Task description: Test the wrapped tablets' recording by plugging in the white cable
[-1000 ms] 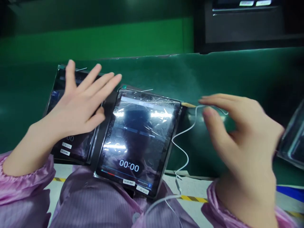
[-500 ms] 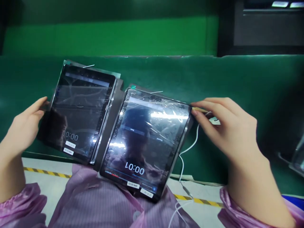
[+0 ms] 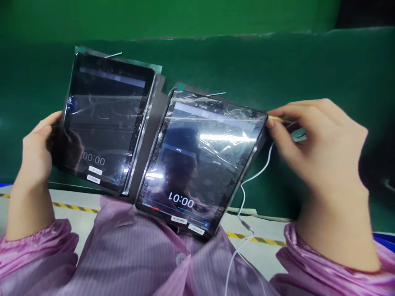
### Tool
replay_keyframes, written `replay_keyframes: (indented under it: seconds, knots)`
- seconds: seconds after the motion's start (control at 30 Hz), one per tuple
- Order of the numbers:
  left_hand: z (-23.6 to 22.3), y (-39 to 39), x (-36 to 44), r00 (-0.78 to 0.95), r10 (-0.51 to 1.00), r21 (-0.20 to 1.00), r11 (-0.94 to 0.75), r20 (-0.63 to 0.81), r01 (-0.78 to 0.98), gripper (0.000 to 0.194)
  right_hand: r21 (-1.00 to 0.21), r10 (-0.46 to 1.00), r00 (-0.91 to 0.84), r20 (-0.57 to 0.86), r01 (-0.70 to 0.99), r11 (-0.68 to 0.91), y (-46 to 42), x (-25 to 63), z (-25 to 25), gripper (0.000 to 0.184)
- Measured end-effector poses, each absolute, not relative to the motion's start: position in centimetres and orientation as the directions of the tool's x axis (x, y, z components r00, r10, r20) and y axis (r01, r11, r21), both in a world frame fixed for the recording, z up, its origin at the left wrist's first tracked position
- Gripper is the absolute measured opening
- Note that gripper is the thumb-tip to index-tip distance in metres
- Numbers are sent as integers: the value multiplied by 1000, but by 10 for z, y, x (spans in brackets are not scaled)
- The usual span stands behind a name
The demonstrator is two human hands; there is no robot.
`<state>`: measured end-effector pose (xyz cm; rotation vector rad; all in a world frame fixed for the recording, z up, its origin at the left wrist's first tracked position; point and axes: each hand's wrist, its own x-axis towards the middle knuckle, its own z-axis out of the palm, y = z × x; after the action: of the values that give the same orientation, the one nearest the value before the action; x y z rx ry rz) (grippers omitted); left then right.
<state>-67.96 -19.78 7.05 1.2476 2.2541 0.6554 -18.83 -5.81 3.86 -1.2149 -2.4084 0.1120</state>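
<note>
Two dark tablets in clear film lie side by side, their displays upside down to me. My left hand (image 3: 38, 152) is closed on the left edge of the left tablet (image 3: 106, 119), thumb near the rim and the other fingers mostly hidden. The right tablet (image 3: 191, 172) shows a timer reading 00:01; the left one reads 00:00. At the right tablet's upper right corner, my right hand (image 3: 317, 135) pinches a yellowish plug (image 3: 279, 119) on a white earphone cable (image 3: 243, 193). The plug's tip meets the corner; whether it is inserted, I cannot tell.
Under the tablets is a green bench mat (image 3: 240, 65), with a bright green panel (image 3: 185, 18) behind it. The cable splits in two and hangs over the front edge by my lap. Yellow-black tape (image 3: 75, 207) marks the pale floor.
My left hand left its place above the left tablet and took hold of its left edge. My right hand brought the plug to the right tablet's corner. That timer went from 00:00 to 00:01.
</note>
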Motion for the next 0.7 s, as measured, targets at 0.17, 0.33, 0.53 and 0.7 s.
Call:
replay_keyframes:
  seconds: [0.17,0.33,0.53,0.7]
  knots:
    - [64,-195,-671,-518,849,864,333,-100,379,46,-252,742,-544,393,712,655,-57,-188,40,14]
    - [62,-201,-678,-531,832,823,410,-160,394,58,-220,721,-558,412,707,672,-64,-182,40,13]
    - [59,-208,-683,-481,849,777,449,-218,441,64,-9,648,-608,458,726,687,-67,-180,27,24]
    - [51,-222,-677,-486,862,771,406,-145,490,60,-203,804,-485,343,798,568,-66,-173,20,34]
